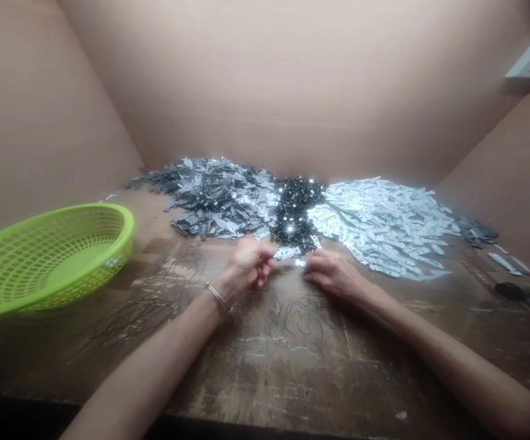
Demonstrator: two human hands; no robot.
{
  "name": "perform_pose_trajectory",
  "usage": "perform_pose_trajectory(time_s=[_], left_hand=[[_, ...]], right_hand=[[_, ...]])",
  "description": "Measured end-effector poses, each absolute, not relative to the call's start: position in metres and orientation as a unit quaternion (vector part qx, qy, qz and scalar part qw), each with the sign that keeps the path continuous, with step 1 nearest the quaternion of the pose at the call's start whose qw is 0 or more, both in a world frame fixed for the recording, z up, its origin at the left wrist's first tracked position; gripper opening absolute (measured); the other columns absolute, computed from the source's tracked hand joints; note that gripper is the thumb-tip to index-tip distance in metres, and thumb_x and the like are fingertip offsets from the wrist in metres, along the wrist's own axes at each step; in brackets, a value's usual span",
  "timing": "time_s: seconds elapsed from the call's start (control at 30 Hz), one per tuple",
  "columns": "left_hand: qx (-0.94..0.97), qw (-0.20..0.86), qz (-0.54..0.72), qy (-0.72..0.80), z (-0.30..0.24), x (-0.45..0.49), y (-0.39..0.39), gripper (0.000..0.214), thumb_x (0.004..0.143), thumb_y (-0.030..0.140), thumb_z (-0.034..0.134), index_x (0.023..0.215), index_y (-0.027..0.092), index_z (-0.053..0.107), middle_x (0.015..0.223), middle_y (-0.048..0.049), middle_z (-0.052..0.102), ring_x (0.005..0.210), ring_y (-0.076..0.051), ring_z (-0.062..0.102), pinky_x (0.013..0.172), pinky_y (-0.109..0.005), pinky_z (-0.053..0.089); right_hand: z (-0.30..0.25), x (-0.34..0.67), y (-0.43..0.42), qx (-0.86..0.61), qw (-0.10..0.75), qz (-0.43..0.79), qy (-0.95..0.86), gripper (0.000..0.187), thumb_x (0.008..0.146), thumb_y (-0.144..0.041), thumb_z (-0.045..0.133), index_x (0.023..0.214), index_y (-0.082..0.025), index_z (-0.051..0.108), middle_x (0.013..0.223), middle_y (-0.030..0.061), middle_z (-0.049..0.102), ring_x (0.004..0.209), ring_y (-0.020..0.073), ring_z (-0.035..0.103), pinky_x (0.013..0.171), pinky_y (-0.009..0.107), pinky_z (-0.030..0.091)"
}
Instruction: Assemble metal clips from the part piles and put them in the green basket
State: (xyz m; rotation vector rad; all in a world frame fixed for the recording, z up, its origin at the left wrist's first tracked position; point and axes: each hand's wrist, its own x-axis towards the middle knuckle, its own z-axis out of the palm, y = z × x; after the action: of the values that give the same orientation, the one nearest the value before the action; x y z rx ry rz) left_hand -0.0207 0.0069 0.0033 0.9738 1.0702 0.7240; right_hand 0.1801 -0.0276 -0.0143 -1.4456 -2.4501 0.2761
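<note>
My left hand (250, 266), with a metal bangle (219, 297) at its wrist, is closed in a pinch on the end of a flat silver metal piece (287, 252). My right hand (331, 272) is also closed, fingertips together; what they hold, if anything, is hidden. A small bright piece (300, 263) shows just left of those fingertips. Beyond both hands lies a heap of small shiny dark parts (294, 208). Grey, angular flat metal pieces (219, 198) are piled to its left. On its right spreads a pile of long, pale silver strips (384, 223).
A lime-green plastic basket (129, 229) stands at the left on the worn wooden table (265, 373). Tan board walls (283, 79) enclose the back and sides. At the far right lie a round dark object (512, 291) and a pale, slim item (504, 263).
</note>
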Motion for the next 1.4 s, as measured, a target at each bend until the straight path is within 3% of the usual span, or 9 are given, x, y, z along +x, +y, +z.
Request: perform_pose_trajectory(time_s=[0.2,0.3,0.4,0.57,0.87,1.4], left_hand=[[0.454,0.706,0.315,0.443,-0.009,-0.024,0.008,0.014,0.063,0.021,0.057,0.06,0.011,0.049,0.049,0.0003,0.051,0.034,-0.005,0.044,0.027,-0.016,0.032],[0.454,0.718,0.299,0.435,-0.012,-0.025,0.008,0.013,0.063,0.021,0.057,0.059,0.011,0.05,0.048,0.0013,0.05,0.034,-0.005,0.043,0.028,-0.016,0.033],[0.459,0.723,0.277,0.436,-0.015,-0.024,0.008,0.012,0.064,0.02,0.056,0.059,0.01,0.051,0.045,0.002,0.048,0.032,-0.005,0.042,0.026,-0.016,0.031],[0.461,0.725,0.256,0.443,-0.024,-0.017,0.005,0.011,0.063,0.021,0.055,0.06,0.01,0.051,0.045,0.0021,0.048,0.03,-0.005,0.041,0.025,-0.017,0.029],[0.448,0.713,0.247,0.48,-0.015,-0.007,-0.004,0.013,0.063,0.02,0.052,0.055,0.011,0.047,0.039,0.0023,0.046,0.025,-0.006,0.038,0.023,-0.017,0.025],[0.453,0.71,0.272,0.465,-0.016,-0.006,-0.006,0.012,0.064,0.02,0.051,0.059,0.01,0.05,0.046,0.0003,0.05,0.029,-0.006,0.041,0.024,-0.017,0.028]], right_hand=[[-0.02,0.172,-0.032,-0.486,0.075,-0.035,-0.87,0.023,0.077,-0.005,0.035,0.069,-0.012,0.055,0.065,0.0042,0.049,0.051,0.008,0.036,0.046,0.02,0.026],[-0.018,0.178,-0.033,-0.487,0.092,-0.046,-0.867,0.025,0.076,-0.001,0.032,0.067,-0.011,0.053,0.06,0.0039,0.049,0.049,0.0081,0.035,0.045,0.02,0.026],[-0.011,0.186,-0.032,-0.498,0.174,0.0,-0.85,0.025,0.078,-0.005,0.034,0.068,-0.012,0.055,0.056,0.0023,0.05,0.049,0.0084,0.039,0.046,0.02,0.03],[0.0,0.188,-0.028,-0.489,0.31,0.117,-0.807,0.017,0.077,-0.018,0.045,0.072,-0.017,0.061,0.069,0.0029,0.056,0.061,0.0111,0.048,0.053,0.023,0.038],[-0.005,0.175,-0.03,-0.506,0.312,0.193,-0.78,0.013,0.074,-0.021,0.05,0.074,-0.021,0.063,0.071,0.0022,0.055,0.066,0.0127,0.049,0.058,0.025,0.04],[-0.013,0.176,-0.033,-0.507,0.315,0.139,-0.79,0.014,0.074,-0.021,0.05,0.074,-0.019,0.063,0.073,0.0035,0.056,0.068,0.0137,0.05,0.061,0.026,0.041]])
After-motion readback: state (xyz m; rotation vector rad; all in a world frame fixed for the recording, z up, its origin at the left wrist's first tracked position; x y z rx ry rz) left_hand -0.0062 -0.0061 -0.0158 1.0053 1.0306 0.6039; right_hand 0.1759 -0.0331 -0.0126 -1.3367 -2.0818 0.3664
